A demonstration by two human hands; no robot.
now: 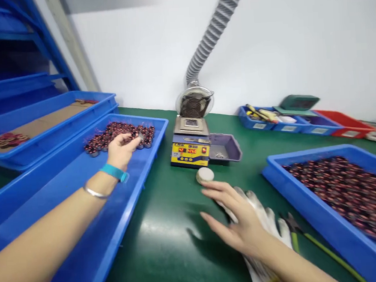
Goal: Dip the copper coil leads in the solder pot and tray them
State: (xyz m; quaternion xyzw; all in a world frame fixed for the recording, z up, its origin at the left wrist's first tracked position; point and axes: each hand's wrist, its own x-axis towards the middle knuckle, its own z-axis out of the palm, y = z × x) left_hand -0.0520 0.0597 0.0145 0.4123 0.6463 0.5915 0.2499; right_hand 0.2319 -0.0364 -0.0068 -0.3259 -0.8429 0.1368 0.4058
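Green bench [169, 245]: blue trays [86, 251], solder pot [190, 147].

The left hand [121, 149] curled over the heap of coils [119, 135] in the blue tray [85, 234], so whatever its fingers [133, 138] pinched stayed hidden. The right hand [242, 223] covered much of the white glove [264, 226] near the front edge of the tabletop [168, 228]. The right tray [325, 217] ran off the frame, its coils blurred. The heater's [190, 151] red display digits were too small to read.
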